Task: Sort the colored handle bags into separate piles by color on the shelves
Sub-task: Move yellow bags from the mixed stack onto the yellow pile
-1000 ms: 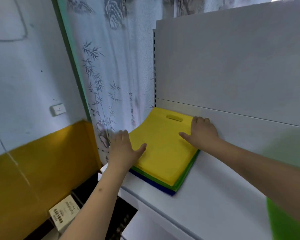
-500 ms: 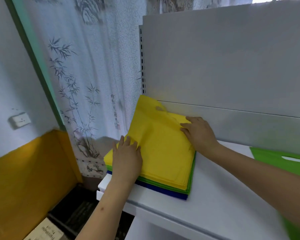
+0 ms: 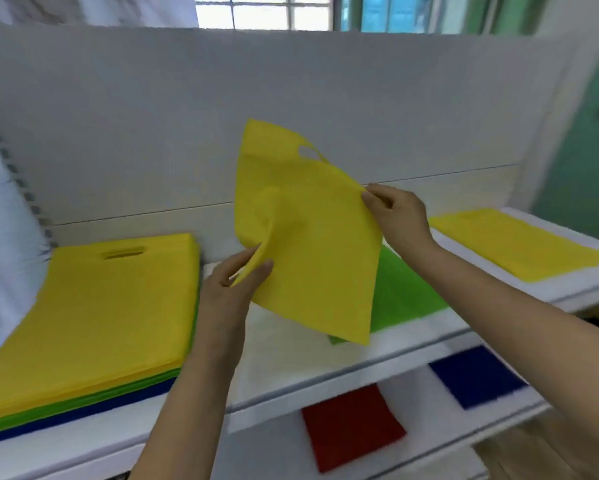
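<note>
1. The left hand (image 3: 237, 278), at centre frame, pinches the lower left edge of a yellow bag (image 3: 308, 244) between thumb and fingers.
2. The right hand (image 3: 396, 211), right of centre, pinches the same bag's right edge; the bag hangs tilted in the air above the upper shelf (image 3: 291, 362).
3. Lower left, a mixed stack (image 3: 83, 306) lies on that shelf, yellow on top, green and blue beneath.
4. A green bag (image 3: 405, 292) lies behind the held one; a yellow pile (image 3: 519, 244) sits at far right.
5. On the lower shelf (image 3: 422, 382) lie a red bag (image 3: 350, 424) and a blue bag (image 3: 474, 375).
</note>
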A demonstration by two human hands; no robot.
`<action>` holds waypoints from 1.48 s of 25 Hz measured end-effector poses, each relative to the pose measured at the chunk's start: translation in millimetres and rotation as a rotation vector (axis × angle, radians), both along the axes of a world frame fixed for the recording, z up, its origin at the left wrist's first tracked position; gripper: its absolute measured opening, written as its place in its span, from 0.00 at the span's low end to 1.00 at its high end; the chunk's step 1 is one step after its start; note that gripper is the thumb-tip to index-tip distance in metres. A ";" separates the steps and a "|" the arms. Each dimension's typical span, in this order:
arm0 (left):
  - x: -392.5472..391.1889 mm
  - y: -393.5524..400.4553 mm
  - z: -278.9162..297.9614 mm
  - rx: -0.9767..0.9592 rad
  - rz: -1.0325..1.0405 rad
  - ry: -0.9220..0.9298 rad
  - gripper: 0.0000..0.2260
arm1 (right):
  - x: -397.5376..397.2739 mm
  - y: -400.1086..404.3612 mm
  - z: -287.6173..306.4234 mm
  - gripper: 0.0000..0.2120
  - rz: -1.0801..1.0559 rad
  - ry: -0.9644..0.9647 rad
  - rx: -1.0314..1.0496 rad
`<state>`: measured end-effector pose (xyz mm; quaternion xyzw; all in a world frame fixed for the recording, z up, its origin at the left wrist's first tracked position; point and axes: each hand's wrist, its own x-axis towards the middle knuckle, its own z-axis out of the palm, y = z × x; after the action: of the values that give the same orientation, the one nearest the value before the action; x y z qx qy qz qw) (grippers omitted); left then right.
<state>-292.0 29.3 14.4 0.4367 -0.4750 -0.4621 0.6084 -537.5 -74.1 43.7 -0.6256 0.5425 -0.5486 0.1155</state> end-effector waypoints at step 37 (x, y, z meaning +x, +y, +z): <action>-510.1 -243.1 -70.3 0.493 0.018 -0.855 0.32 | -516.6 -255.3 -105.9 0.21 0.030 0.387 0.567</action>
<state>-802.1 -213.8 -55.9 0.7222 -0.5549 -0.3350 0.2415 -1054.1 -329.4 -62.3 -0.6689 0.6760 -0.2456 0.1879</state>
